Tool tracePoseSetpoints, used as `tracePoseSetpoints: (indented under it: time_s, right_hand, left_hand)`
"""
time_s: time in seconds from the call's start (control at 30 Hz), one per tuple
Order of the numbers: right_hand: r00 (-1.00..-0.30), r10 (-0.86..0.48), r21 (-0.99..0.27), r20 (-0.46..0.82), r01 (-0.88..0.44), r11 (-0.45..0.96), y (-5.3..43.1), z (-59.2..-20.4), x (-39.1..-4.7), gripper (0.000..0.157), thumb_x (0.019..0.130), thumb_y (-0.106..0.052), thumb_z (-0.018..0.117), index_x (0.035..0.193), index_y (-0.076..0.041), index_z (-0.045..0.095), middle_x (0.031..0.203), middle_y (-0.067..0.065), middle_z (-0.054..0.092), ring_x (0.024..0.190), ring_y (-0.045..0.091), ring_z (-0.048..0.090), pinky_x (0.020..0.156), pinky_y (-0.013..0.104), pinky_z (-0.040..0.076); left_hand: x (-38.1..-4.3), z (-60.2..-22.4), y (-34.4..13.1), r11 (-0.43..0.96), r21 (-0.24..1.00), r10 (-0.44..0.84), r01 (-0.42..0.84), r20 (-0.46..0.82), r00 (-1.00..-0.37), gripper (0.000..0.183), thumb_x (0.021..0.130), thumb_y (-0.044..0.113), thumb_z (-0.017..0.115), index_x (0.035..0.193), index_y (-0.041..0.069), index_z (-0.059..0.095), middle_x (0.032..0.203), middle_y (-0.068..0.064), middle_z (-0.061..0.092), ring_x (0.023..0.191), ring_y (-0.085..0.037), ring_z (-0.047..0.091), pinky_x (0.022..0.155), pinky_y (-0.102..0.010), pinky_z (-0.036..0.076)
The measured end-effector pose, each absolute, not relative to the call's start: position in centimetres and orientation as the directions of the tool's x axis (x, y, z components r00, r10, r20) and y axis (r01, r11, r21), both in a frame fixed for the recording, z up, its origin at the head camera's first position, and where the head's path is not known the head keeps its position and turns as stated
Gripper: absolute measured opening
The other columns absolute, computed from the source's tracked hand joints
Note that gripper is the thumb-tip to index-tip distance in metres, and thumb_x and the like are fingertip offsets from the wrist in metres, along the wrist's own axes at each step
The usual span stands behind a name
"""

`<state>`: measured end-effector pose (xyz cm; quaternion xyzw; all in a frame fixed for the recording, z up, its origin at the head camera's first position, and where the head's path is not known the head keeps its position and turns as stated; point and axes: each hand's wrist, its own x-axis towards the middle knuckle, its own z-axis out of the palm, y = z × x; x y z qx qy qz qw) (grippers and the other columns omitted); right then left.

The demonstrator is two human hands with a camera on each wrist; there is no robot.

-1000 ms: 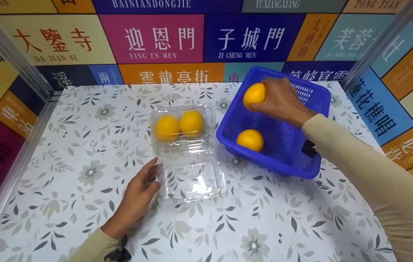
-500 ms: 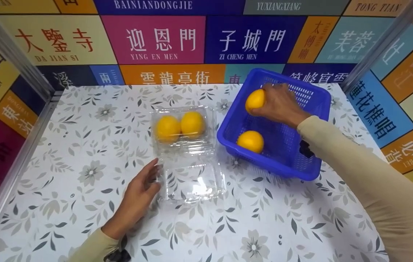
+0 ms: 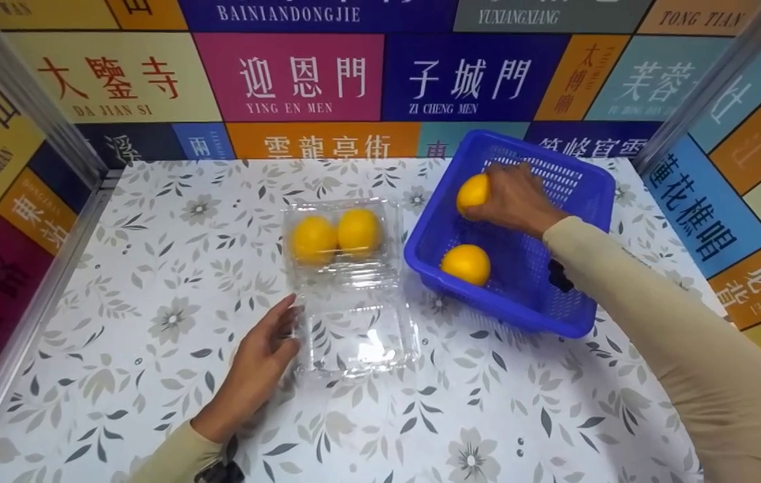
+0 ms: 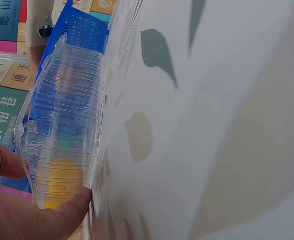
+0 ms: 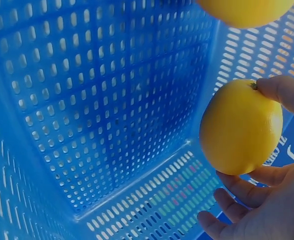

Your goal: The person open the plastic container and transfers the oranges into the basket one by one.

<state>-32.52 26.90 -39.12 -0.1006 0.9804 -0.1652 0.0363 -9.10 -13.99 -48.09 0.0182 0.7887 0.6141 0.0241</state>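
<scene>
My right hand (image 3: 513, 196) grips an orange (image 5: 243, 127) between thumb and fingers, inside the blue plastic basket (image 3: 502, 314). A second orange (image 3: 466, 264) lies near the basket's front left corner. To the left, a clear clamshell box (image 3: 387, 213) is spread out with its two halves apart. Two oranges, a left one (image 3: 314, 239) and a right one (image 3: 359, 232), sit side by side in the far half. Beside the near half (image 3: 357, 339), my left hand (image 3: 256, 362) rests along the left edge, thumb and fingers relaxed against the clear plastic.
A white floral sheet (image 3: 172, 402) covers the tabletop. Printed panels (image 3: 313, 74) stand behind and at both sides, with metal posts (image 3: 38, 100) at the corners. The basket stands just right of the clamshell, close to the back panel.
My right hand has come slightly down and nearer with the orange in its grip. My left hand stays at the clamshell's edge. The head view has shifted a little.
</scene>
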Motion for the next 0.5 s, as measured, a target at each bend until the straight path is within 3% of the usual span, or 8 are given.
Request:
tracePoseSetpoints:
  time_s: [0.17, 0.5]
  right_hand:
    - [-0.978, -0.207, -0.308, -0.036, -0.186, 0.933, 27.4, -39.7, -33.0, 0.068, 0.089, -0.042, 0.083, 0.13, 0.006, 0.059, 0.111, 0.027, 0.065, 0.113, 0.047, 0.05, 0.101, 0.065, 0.043]
    - [-0.972, -0.19, -0.274, -0.139, -0.147, 0.95, 27.5, -40.4, -33.4, 0.07, 0.092, -0.045, 0.082, 0.133, 0.006, 0.059, 0.113, 0.025, 0.063, 0.113, 0.047, 0.051, 0.103, 0.069, 0.042]
  left_hand:
    - [-9.1, -48.1, -13.9, 0.252, 0.968, 0.064, 0.007, -0.009, -0.998, 0.068, 0.101, -0.008, 0.059, 0.166, 0.0, 0.044, 0.155, -0.023, 0.061, 0.138, -0.038, 0.06, 0.119, -0.053, 0.045]
    - [-9.2, -48.1, -14.0, 0.246, 0.969, 0.055, -0.003, -0.017, -0.998, 0.069, 0.1, -0.009, 0.06, 0.166, 0.0, 0.045, 0.155, -0.021, 0.061, 0.137, -0.037, 0.061, 0.118, -0.046, 0.046]
